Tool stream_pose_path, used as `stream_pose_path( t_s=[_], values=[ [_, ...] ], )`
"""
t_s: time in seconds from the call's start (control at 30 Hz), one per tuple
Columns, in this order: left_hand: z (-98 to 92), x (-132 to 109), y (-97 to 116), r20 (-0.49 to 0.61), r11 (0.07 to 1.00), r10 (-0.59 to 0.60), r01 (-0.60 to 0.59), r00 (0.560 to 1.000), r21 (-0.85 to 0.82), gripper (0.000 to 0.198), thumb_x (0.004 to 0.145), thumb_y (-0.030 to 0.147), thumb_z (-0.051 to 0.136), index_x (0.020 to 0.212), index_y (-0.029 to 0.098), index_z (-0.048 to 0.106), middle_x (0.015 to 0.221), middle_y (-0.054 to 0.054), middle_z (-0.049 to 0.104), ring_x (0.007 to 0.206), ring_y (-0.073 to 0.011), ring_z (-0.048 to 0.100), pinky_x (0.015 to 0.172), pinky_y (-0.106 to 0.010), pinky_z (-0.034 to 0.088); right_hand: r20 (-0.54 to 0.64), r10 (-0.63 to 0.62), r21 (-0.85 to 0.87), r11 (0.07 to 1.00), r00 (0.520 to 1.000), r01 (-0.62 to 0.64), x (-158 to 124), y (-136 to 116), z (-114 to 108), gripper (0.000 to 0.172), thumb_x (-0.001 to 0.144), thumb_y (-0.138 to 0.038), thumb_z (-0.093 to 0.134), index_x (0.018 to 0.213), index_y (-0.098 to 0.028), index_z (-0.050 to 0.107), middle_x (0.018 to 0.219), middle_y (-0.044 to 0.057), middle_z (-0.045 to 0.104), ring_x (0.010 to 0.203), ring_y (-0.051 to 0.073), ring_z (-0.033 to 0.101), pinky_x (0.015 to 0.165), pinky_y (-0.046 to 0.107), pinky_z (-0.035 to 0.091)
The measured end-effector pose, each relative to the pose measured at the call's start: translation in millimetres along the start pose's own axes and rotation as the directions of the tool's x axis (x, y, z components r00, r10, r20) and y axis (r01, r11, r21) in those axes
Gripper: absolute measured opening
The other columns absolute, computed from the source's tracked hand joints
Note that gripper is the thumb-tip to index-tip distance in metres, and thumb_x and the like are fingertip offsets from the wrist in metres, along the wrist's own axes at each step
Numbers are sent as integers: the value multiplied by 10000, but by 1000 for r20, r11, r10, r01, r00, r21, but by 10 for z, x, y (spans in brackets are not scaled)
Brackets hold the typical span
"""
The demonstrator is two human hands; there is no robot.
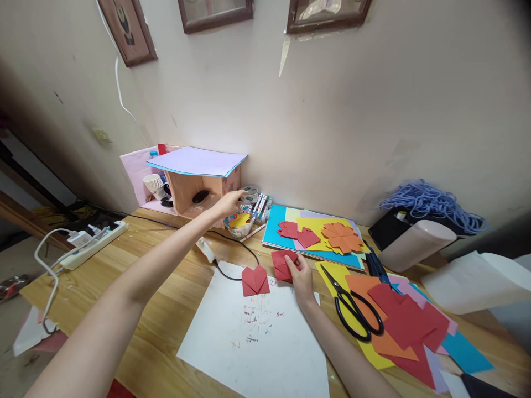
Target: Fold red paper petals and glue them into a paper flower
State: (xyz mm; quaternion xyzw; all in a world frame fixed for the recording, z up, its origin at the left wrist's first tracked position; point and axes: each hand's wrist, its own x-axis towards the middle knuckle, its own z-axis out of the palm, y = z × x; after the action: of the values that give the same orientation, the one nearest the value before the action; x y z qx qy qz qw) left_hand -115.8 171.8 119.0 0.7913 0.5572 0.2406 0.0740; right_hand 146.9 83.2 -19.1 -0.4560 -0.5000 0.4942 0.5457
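Note:
My left hand (230, 203) is stretched far forward, finger extended, at the near left edge of a roll of clear tape (250, 193); it seems to hold nothing. Just below it stands a patterned cup (239, 228) with yellow paper in it. Pinched in my right hand (302, 277) is a folded red paper heart (282, 266), raised at the top edge of the white sheet. Another red paper heart (255, 281) lies flat on the white sheet (257, 348), left of the held one. A white glue gun (206, 250) with a black cord rests behind it.
Black-handled scissors (352, 309) lie on yellow paper at right, beside stacked red and orange sheets (415, 320). Orange paper flower pieces (343, 237) top the coloured paper pile. A small cardboard house (197, 163), markers (261, 205) and a power strip (95, 246) are along the back and left.

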Motion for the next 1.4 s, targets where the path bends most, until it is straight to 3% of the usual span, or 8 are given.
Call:
stream_pose_path(
  t_s=[0.27,0.4,0.53,0.63,0.77,0.97,1.23,1.4],
  values=[
    [-26,-8,-34,43,999,-4,2,999,42,610,520,154,651,1117,143,523,973,-70,606,686,-157,586,639,-252,450,3,6,10,1000,1000,-6,7,18,-6,258,705,-393,585,810,-161,540,754,26,578,680,150,508,597,251,418],
    [-170,-71,294,-84,996,-56,62,995,65,230,726,269,527,893,143,622,772,-53,633,695,-164,575,638,-242,410,-2,6,1,1000,1000,-6,0,14,-5,251,701,-395,589,774,-164,527,708,10,555,651,141,495,586,248,414],
    [-143,-503,854,-200,992,-65,86,978,97,353,861,368,322,771,175,604,724,-44,619,676,-147,554,619,-231,366,15,26,35,999,1000,-26,-17,-58,13,268,701,-407,585,813,-167,546,780,30,595,703,159,529,622,262,429],
    [142,-1022,1074,-33,989,-106,108,994,101,343,855,401,330,760,208,598,735,-31,606,690,-148,554,602,-233,357,92,19,12,1000,996,-20,-6,-189,-5,284,712,-406,572,864,-166,565,839,50,609,752,179,546,666,290,440],
    [652,-1516,962,74,974,-226,227,971,-3,264,795,385,460,975,225,567,984,-56,593,881,-201,548,721,-282,387,322,-142,-183,961,936,209,46,-419,-139,157,732,-323,568,809,-199,624,937,56,582,933,201,522,850,351,389],
    [981,-1496,801,118,964,-264,260,957,47,422,665,464,597,1007,222,547,957,-74,552,911,-254,488,775,-367,349,559,-148,-291,886,816,360,4,-571,-451,88,698,-207,606,659,-237,680,1148,45,449,1144,221,377,985,395,288],
    [1016,-1358,775,182,925,-286,321,941,-204,303,587,403,658,763,195,526,827,-32,535,828,-219,492,706,-332,391,496,30,-144,988,868,49,-147,-437,-716,71,662,-175,607,629,-207,661,1163,46,429,1069,192,469,861,325,418],
    [1030,-1395,847,280,608,-424,500,861,-617,321,595,396,659,770,189,487,740,-3,592,704,-173,578,637,-302,458,371,12,-115,993,929,33,-224,-374,-661,62,642,-155,602,633,-201,641,1137,47,498,1101,197,456,912,341,364]
  ],
)
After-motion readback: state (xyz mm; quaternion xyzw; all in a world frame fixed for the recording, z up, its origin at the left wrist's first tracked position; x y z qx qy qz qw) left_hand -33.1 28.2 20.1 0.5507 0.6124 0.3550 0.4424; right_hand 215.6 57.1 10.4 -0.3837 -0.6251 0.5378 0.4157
